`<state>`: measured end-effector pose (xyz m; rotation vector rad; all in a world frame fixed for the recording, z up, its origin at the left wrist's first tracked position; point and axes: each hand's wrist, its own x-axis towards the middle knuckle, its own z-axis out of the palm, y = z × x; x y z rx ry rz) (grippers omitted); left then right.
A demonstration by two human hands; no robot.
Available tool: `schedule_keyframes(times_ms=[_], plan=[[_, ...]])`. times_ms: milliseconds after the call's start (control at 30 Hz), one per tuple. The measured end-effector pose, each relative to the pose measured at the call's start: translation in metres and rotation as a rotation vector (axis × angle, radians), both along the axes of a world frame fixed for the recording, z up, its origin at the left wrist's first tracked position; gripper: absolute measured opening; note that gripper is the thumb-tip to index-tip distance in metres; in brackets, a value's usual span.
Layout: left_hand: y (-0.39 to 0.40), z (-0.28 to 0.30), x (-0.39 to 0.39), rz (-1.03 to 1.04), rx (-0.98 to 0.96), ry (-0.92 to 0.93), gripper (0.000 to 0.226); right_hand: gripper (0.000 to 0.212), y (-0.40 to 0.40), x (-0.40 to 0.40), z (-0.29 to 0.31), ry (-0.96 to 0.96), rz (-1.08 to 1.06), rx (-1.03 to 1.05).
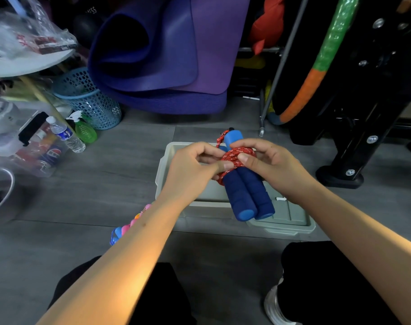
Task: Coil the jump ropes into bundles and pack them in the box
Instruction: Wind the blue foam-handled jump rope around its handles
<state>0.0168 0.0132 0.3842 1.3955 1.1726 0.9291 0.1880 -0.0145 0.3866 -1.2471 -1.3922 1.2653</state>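
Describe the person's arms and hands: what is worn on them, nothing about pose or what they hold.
Both arms are bare right down to the bottom edge of the picture: no sleeves show. The left hand and right hand wear no gloves, and no rings, watch or bracelets show on the fingers or wrists. The nails are short and unpainted. Dark trousers cover the legs below the arms.

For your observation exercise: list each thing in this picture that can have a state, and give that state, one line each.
Red rope: wound around the blue handles, held above the box.
Left hand: pinches the rope.
Right hand: pinches the rope.
Box: open, on the floor; contents hidden.
Lid: off, lying beside the box.
Coloured rope: on the floor, not packed.
Water bottle: capped, leaning.
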Motion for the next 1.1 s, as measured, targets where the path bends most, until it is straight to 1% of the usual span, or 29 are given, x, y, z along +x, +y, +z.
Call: schedule_keyframes(times_ms=[67, 167, 267, 367, 500, 633, 733, 800, 833, 967, 1100], plan=[[0.001, -0.001, 0.000, -0.003, 0.005, 0.029, 0.017, 0.024, 0.000, -0.002, -0.002, -0.043, -0.013, 0.025], [0.003, -0.003, -0.002, -0.126, 0.010, 0.163, 0.011, 0.024, -0.002, -0.004, -0.004, -0.098, -0.006, 0.051], [0.003, -0.007, -0.002, -0.239, 0.085, 0.358, 0.008, 0.023, -0.003, -0.004, -0.003, -0.140, 0.017, 0.071], [0.002, -0.006, -0.002, -0.244, 0.191, 0.471, 0.009, 0.024, -0.003, -0.004, -0.001, -0.118, 0.045, 0.051], [0.002, -0.006, -0.001, -0.152, 0.341, 0.509, 0.012, 0.026, -0.003, -0.004, -0.001, -0.045, 0.049, -0.012], [-0.002, -0.006, 0.000, -0.098, 0.452, 0.505, 0.008, 0.024, -0.001, -0.005, -0.006, -0.030, -0.026, -0.017], [-0.004, -0.009, 0.000, -0.061, 0.521, 0.524, 0.010, 0.020, -0.001, -0.008, -0.008, -0.036, -0.060, 0.009], [-0.004, -0.011, 0.001, -0.022, 0.526, 0.497, 0.010, 0.021, -0.002, -0.009, -0.010, -0.072, -0.079, 0.036], [-0.004, -0.011, 0.002, -0.012, 0.494, 0.454, 0.010, 0.021, -0.002, -0.009, -0.009, -0.079, -0.089, 0.043], [0.000, -0.004, 0.001, -0.005, 0.192, 0.159, 0.009, 0.016, 0.001, -0.002, -0.006, -0.064, -0.094, 0.047], [0.000, -0.005, 0.002, 0.011, -0.059, -0.052, 0.008, 0.017, 0.001, 0.001, -0.006, -0.103, -0.040, 0.065]])
